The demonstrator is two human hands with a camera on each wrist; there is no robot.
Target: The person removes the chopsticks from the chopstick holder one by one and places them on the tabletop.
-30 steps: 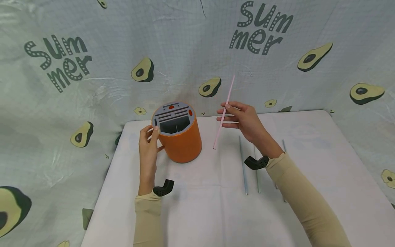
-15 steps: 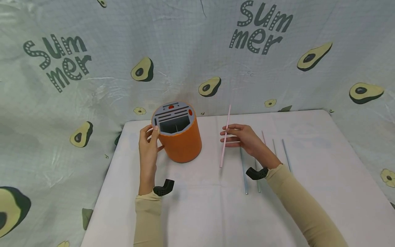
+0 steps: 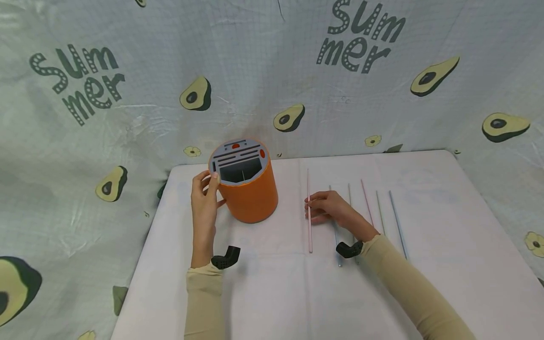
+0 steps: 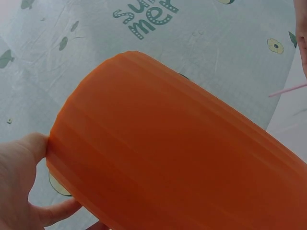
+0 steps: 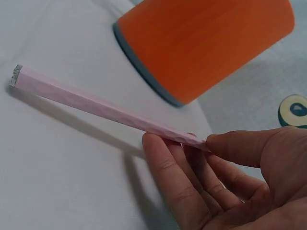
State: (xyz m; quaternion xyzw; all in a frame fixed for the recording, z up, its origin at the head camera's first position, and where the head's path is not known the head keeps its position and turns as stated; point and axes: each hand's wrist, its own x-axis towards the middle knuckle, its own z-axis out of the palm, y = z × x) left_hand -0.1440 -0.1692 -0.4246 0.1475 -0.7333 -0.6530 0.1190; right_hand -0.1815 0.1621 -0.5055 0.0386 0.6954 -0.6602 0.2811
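An orange round holder (image 3: pixel 254 203) with a grey slotted top (image 3: pixel 238 158) stands upright at the back left of the table. My left hand (image 3: pixel 204 198) holds its left side, the thumb at the rim and the fingers along the wall. To the right, my right hand (image 3: pixel 329 208) pinches a thin pink rod (image 5: pixel 96 103) between thumb and fingers. The rod's near end has a rough grey tip and hovers close to the white cloth, above its shadow; whether it touches cannot be told.
Several thin rods lie on the white-covered table (image 3: pixel 263 293) around and under my right forearm: a pink rod (image 3: pixel 366 200), a green rod (image 3: pixel 379 210) and blue ones, such as the blue rod (image 3: pixel 397 219). Behind hangs an avocado-print sheet (image 3: pixel 246 61).
My right hand has lowered toward the table with the pink rod, coming nearer to me, and the rod now points straighter toward me. The left hand and the holder have stayed in place.
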